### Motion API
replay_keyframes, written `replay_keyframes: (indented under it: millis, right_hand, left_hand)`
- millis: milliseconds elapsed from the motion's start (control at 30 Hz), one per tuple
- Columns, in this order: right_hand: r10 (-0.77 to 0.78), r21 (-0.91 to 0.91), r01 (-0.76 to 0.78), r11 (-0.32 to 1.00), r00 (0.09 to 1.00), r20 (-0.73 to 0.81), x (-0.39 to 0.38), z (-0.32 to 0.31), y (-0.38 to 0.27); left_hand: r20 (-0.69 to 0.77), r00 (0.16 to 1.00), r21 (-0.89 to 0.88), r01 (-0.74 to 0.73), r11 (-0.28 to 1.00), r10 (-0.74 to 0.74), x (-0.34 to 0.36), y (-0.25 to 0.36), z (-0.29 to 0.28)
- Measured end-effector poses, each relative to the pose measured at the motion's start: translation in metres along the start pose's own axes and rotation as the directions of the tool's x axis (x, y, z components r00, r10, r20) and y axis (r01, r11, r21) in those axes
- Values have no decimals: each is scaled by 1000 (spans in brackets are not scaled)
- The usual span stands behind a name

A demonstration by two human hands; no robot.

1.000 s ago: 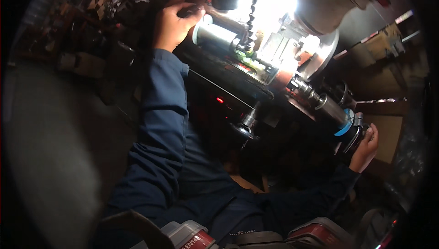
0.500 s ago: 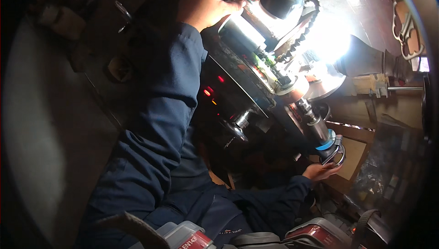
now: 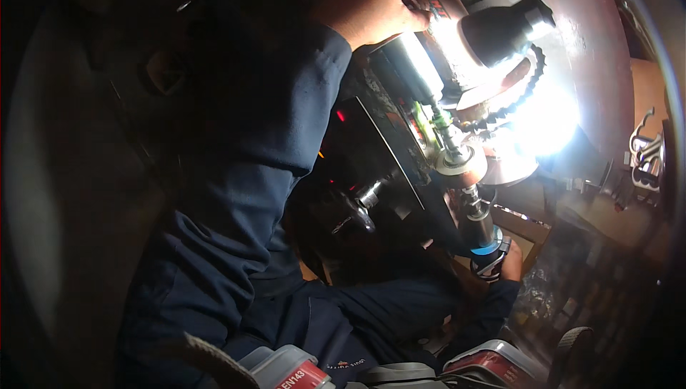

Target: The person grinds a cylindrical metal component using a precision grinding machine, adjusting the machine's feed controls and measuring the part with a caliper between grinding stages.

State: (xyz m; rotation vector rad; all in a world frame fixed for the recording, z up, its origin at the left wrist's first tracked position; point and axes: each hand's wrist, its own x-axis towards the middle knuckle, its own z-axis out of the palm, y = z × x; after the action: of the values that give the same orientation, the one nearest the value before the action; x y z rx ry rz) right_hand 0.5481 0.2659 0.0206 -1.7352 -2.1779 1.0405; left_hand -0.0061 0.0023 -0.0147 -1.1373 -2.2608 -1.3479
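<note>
The right hand (image 3: 511, 262) has shifted around the blue-ringed handle (image 3: 489, 244).

Machine Bed: Parts Mounted in Line

A dark machine bed (image 3: 391, 121) runs diagonally from far left to near right, with pale marks on its upper side. Along it stands a row of parts. At the far left is a bright metal cylinder (image 3: 414, 67); next comes a slim fitting (image 3: 444, 123) with a greenish tint, then a round collar (image 3: 461, 164) with a reddish side. At the near right end is a darker cylinder (image 3: 474, 232) with a blue band (image 3: 488, 244); whether it rests on the bed or overhangs cannot be determined. Glare and shadow obscure the fixings.
</note>
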Motion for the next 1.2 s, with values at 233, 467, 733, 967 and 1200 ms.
replay_keyframes:
  millis: [233,467,733,967,1200]
  right_hand:
    - [-87,-139,48,989,954,-288,5,-10,29]
    - [-395,-377,134,917,449,-802,-71,110,55]
    - [-304,-222,208,953,646,-700,-68,88,3]
    - [-331,-418,82,905,753,-568,-59,56,14]
    - [-113,-305,60,951,980,-161,-6,7,15]
  left_hand:
    - [-115,988,-122,-118,986,104,-3,-23,13]
    - [-103,960,-607,146,781,-259,-2,-21,20]
    - [-205,978,-45,-42,998,32,-6,-17,16]
    - [-236,972,-176,-41,983,-2,-6,-20,30]
    - [-205,979,-185,-35,982,-4,-7,-26,17]
